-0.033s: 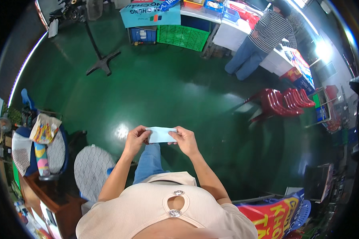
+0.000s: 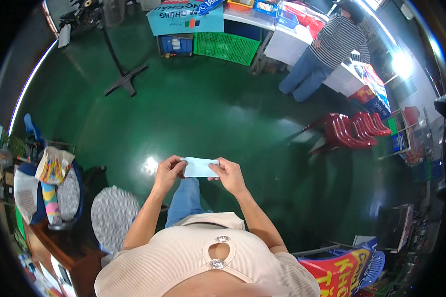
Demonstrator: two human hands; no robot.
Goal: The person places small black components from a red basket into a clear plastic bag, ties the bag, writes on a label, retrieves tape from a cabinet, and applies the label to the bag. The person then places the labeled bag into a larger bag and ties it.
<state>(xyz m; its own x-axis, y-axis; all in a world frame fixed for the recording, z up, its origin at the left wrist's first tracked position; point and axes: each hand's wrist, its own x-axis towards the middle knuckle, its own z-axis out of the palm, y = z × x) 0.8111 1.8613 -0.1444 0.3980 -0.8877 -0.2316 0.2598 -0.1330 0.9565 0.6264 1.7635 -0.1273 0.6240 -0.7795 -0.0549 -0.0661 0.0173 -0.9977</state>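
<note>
A small light-blue rectangle of paper (image 2: 199,168), longer than it is tall, is stretched level between my two hands in front of my body. The thumb and fingers of my left hand (image 2: 169,172) pinch its left end. At the right end, my right hand (image 2: 227,173) grips it the same way, thumb on top. Both hands are closed on the paper, and their fingertips beneath it are mostly hidden. Whether the paper is a single sheet or folded I cannot tell.
Green floor (image 2: 183,109) spreads ahead. Stacked red plastic chairs (image 2: 349,131) stand at right, near a person in a striped top (image 2: 339,37) by tables. A black stand base (image 2: 126,81) is far left; padded chairs (image 2: 115,218) and a wooden desk (image 2: 74,262) are near left; a banner (image 2: 337,272) lies near right.
</note>
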